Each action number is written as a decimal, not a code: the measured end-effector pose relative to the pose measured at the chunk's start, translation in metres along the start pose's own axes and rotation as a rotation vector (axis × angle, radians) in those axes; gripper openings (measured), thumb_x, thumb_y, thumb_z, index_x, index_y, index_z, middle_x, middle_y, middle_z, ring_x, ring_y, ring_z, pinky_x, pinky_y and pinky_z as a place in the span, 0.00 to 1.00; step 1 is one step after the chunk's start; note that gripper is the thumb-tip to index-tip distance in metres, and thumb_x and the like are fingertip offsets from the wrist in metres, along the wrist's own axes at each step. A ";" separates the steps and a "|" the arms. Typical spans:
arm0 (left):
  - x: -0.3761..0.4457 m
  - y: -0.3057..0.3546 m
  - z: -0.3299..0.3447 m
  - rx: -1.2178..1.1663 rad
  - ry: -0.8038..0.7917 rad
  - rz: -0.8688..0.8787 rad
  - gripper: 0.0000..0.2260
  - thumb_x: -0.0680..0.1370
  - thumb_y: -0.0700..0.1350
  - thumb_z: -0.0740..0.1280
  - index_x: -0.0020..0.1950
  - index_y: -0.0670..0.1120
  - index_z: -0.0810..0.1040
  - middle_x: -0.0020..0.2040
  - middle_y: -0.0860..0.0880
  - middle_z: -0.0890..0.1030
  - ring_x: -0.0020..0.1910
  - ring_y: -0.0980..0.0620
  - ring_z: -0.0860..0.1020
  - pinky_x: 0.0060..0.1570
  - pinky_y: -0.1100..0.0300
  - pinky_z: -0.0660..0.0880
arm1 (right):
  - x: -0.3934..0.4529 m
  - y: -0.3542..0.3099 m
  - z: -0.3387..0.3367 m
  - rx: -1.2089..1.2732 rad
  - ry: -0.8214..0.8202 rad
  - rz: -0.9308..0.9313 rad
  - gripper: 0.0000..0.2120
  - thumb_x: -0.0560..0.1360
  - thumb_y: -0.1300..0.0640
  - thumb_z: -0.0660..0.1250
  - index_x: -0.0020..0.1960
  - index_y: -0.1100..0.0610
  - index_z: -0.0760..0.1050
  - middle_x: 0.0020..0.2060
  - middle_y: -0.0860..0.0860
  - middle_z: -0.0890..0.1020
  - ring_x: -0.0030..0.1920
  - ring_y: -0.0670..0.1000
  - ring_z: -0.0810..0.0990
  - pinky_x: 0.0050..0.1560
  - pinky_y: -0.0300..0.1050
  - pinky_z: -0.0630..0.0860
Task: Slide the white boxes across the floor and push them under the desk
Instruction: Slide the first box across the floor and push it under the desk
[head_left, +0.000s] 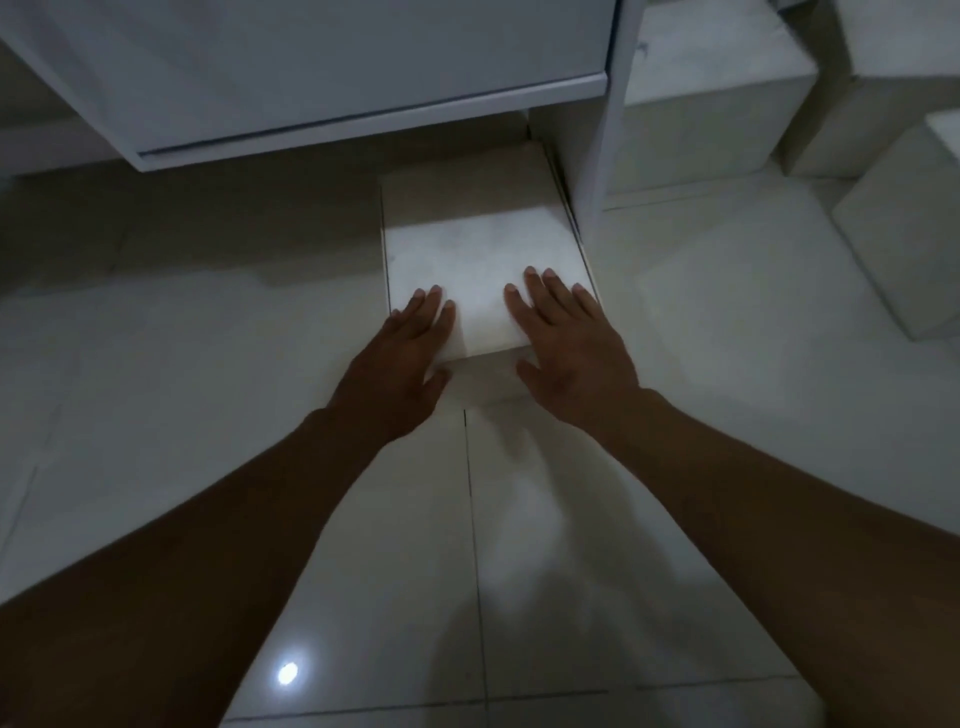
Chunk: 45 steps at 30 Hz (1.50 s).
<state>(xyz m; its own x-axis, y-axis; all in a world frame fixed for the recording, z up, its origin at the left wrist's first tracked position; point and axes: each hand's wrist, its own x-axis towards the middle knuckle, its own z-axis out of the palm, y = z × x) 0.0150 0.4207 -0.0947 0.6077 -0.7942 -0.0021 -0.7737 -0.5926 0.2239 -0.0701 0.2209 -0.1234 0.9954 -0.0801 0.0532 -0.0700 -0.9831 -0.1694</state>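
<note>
A white box (480, 260) stands on the tiled floor, its far half in the shadow under the white desk (311, 78). It sits close against the desk's right side panel (605, 156). My left hand (410, 353) lies flat on the box's near left corner, fingers spread on the lid and thumb against the near face. My right hand (566, 338) rests flat on the near right corner in the same way. Neither hand wraps around the box.
More white boxes (711, 104) are stacked to the right of the desk's panel, and another white box (904, 244) stands at the far right. Glossy floor tiles (363, 571) with a light reflection stretch toward me. Bare floor lies under the desk to the left.
</note>
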 end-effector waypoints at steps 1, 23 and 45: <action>0.004 -0.002 0.000 -0.006 0.002 0.004 0.31 0.79 0.42 0.66 0.78 0.41 0.56 0.79 0.42 0.53 0.78 0.44 0.51 0.75 0.51 0.51 | 0.003 -0.002 0.003 -0.008 0.017 0.017 0.36 0.79 0.52 0.62 0.80 0.54 0.47 0.79 0.55 0.48 0.79 0.54 0.44 0.77 0.51 0.43; 0.081 -0.050 0.002 -0.016 0.015 -0.012 0.32 0.80 0.43 0.65 0.79 0.42 0.52 0.79 0.41 0.51 0.78 0.42 0.47 0.76 0.43 0.47 | 0.078 0.022 0.014 -0.043 0.154 0.004 0.33 0.78 0.52 0.61 0.79 0.56 0.52 0.79 0.57 0.54 0.78 0.56 0.50 0.76 0.52 0.45; 0.061 0.051 -0.036 -0.027 0.235 0.005 0.18 0.79 0.51 0.64 0.68 0.46 0.76 0.63 0.45 0.79 0.61 0.45 0.76 0.61 0.50 0.70 | -0.023 0.035 -0.049 0.104 0.343 0.202 0.25 0.76 0.64 0.64 0.73 0.62 0.67 0.69 0.59 0.72 0.69 0.58 0.69 0.68 0.55 0.66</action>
<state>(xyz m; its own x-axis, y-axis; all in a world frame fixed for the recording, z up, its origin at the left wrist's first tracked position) 0.0193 0.3465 -0.0478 0.6312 -0.7422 0.2255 -0.7738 -0.5825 0.2488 -0.0989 0.1799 -0.0822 0.8812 -0.3378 0.3306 -0.2375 -0.9212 -0.3082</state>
